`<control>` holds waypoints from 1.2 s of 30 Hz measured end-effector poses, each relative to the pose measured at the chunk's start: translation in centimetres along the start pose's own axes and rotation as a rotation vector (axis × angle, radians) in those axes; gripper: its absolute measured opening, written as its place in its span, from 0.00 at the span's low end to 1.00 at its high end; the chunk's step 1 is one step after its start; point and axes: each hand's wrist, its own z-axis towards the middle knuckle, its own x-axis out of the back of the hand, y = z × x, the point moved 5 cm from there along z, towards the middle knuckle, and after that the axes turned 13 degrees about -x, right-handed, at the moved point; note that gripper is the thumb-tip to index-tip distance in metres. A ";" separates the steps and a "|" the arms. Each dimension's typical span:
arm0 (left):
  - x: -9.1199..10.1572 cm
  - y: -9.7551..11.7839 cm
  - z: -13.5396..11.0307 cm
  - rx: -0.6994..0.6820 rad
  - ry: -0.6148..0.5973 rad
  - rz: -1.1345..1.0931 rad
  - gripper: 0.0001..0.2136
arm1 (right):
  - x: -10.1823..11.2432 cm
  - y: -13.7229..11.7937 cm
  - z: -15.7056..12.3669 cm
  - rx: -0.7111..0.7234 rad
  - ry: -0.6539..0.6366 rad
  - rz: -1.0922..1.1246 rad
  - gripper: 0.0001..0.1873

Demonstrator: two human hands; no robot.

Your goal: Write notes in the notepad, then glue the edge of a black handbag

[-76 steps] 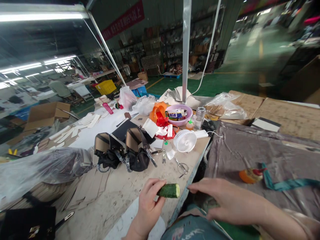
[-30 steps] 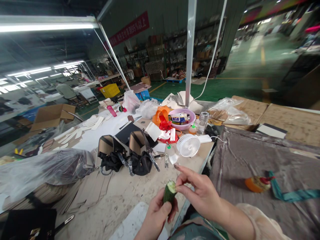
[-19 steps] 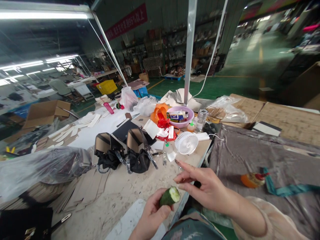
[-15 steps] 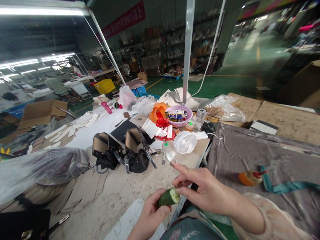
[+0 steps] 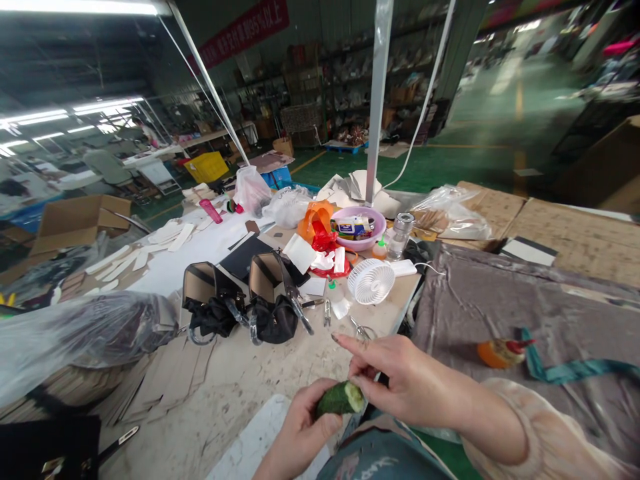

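Two hands low centre of frame: left hand [image 5: 305, 427] grasps cucumber piece [image 5: 340, 399]; right hand [image 5: 400, 380] pinches its cut end, index finger extended.

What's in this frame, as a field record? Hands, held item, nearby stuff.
left: left hand closed around cucumber piece, cut end toward the other hand
right: right hand fingertips at the cut end, index finger stretched out; pinch unclear
surface: worktable, hands at its near edge
nearby: scissors, white fan, two black bags
beside: grey cloth with an orange object on it
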 end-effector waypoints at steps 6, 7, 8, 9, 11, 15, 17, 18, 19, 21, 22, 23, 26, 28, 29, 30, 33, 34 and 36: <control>-0.1 0.6 0.1 -0.103 0.027 -0.044 0.17 | -2.8 2.9 0.1 -0.297 -0.053 0.338 0.32; 0.0 0.8 0.2 -0.130 0.048 -0.051 0.17 | -3.3 3.7 0.1 -0.357 -0.064 0.352 0.31; 0.1 1.0 0.3 -0.158 0.071 -0.046 0.17 | -3.7 4.4 -0.1 -0.407 -0.075 0.336 0.31; 0.3 1.2 0.4 -0.185 0.093 -0.031 0.17 | -3.9 5.2 -0.3 -0.440 -0.088 0.287 0.32; 0.6 1.4 0.4 -0.234 0.133 0.028 0.15 | -4.0 6.3 -0.8 -0.424 -0.119 0.093 0.33; 1.3 1.7 0.3 -0.327 0.169 0.245 0.14 | -3.4 7.3 -2.3 -0.286 -0.161 -0.257 0.27; 1.4 2.0 0.4 -0.360 0.151 0.368 0.14 | -2.7 7.0 -2.7 -0.311 -0.110 -0.227 0.18; 1.4 2.2 0.4 -0.378 0.141 0.423 0.15 | -2.2 6.7 -2.8 -0.325 -0.044 -0.172 0.14; 1.3 2.4 0.5 -0.397 0.131 0.469 0.15 | -1.5 6.1 -2.7 -0.325 0.041 -0.106 0.11; 1.1 2.7 0.7 -0.424 0.115 0.538 0.16 | -0.3 4.7 -2.7 -0.259 0.195 0.012 0.11; 1.0 2.8 0.8 -0.431 0.104 0.562 0.16 | 0.1 3.8 -2.6 -0.198 0.235 0.044 0.12; 0.9 2.8 0.8 -0.432 0.092 0.578 0.16 | 0.4 3.0 -2.6 -0.131 0.243 0.056 0.15; 0.5 2.8 0.7 -0.422 0.058 0.598 0.16 | 0.5 1.1 -2.8 0.030 0.184 0.009 0.22; 0.2 2.8 0.6 -0.411 0.041 0.605 0.15 | 0.5 0.6 -3.0 0.079 0.148 -0.034 0.26; 0.1 2.8 0.6 -0.406 0.034 0.609 0.15 | 0.4 0.5 -3.0 0.088 0.130 -0.049 0.27; 0.0 2.9 0.5 -0.401 0.028 0.613 0.15 | 0.3 0.5 -3.1 0.092 0.113 -0.058 0.28; -0.3 3.1 0.3 -0.383 0.023 0.624 0.14 | 0.1 0.5 -3.2 0.097 0.047 -0.088 0.28; -0.4 3.2 0.3 -0.376 0.022 0.624 0.14 | 0.0 0.5 -3.2 0.102 0.024 -0.108 0.27; -0.5 3.2 0.2 -0.358 0.020 0.618 0.13 | -0.1 0.3 -3.4 0.114 -0.025 -0.164 0.27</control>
